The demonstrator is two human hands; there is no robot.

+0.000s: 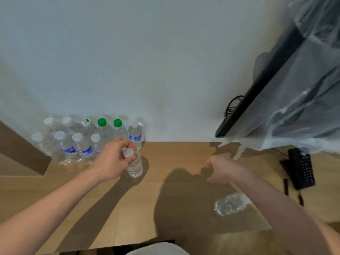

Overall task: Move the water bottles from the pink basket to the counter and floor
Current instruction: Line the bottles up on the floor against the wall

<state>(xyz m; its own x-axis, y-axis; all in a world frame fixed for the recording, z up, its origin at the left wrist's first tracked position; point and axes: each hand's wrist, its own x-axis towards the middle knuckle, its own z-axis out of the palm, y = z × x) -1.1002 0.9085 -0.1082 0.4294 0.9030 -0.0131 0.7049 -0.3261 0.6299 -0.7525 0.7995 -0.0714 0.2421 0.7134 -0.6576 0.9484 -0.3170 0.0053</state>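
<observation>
My left hand (pixel 112 159) grips the white cap and neck of a clear water bottle (pixel 135 167) that stands upright on the wooden counter (pixel 165 208). Behind it, against the wall, several bottles (pixel 81 140) stand in two rows; some have white caps, some green. One more bottle (pixel 135 134) with a blue label stands at the right end of the rows. My right hand (pixel 223 170) hovers over the counter with its fingers curled and nothing in it. Another clear bottle (pixel 230 204) lies on its side below my right forearm. The pink basket is not in view.
A black screen (pixel 257 85) draped in clear plastic sheeting (pixel 303 107) leans at the right, with a cable behind it. A black telephone (pixel 301 168) lies at the far right of the counter. The counter steps down at the left edge (pixel 24 155).
</observation>
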